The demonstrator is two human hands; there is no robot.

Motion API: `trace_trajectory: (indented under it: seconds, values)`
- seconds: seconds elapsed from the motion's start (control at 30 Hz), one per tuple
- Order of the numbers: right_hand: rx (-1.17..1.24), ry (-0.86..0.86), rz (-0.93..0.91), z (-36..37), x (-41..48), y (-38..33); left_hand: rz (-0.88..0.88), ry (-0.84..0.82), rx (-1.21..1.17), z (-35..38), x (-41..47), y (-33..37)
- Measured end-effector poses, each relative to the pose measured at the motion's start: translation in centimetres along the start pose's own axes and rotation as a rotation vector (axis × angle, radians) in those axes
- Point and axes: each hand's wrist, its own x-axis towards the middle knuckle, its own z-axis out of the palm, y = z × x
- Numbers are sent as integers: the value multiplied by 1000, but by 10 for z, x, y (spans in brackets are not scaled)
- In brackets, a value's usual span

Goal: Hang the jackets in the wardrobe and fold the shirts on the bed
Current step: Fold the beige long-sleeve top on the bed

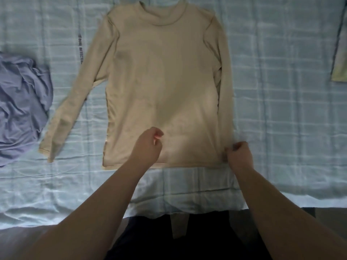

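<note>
A beige long-sleeved shirt [163,81] lies flat on the bed, collar at the far side, hem toward me. Its left sleeve angles out to the lower left; its right sleeve lies straight along the body. My right hand [239,155] pinches the shirt's lower right corner, where the cuff and hem meet. My left hand [147,145] hovers over the lower middle of the shirt with curled fingers; whether it pinches any cloth is unclear.
The bed carries a pale blue checked sheet [281,109]. A crumpled lavender garment [20,106] lies at the left edge. A yellow-green cloth [340,72] shows at the right edge. The bed's near edge runs just in front of my body.
</note>
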Motion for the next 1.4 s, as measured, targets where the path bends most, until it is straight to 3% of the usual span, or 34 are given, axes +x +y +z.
trace_trajectory:
  seconds: [0.13,0.43,0.63,0.83,0.97,1.07,1.2,1.3,1.4]
  values:
    - [32,-97,-108,-10,16,10,-9,-138,-126,61,8,56]
    - [652,-42,-174,-149,71,37,-182,-126,-307,187,27,197]
    - [713,28,-180,-232,145,51,-4,-198,-177,232,63,276]
    - [659,126,-182,-256,233,47,257,-183,87,246,121,311]
    - [708,116,-38,-251,276,43,503,-95,267,257,164,316]
    - [851,14,77,-244,293,44,572,-50,367,254,204,324]
    - [624,31,95,-236,294,45,443,16,499,230,266,335]
    - [511,91,84,-236,294,36,251,-104,638,209,301,332]
    - [486,182,25,-239,294,30,193,-201,769,197,319,331]
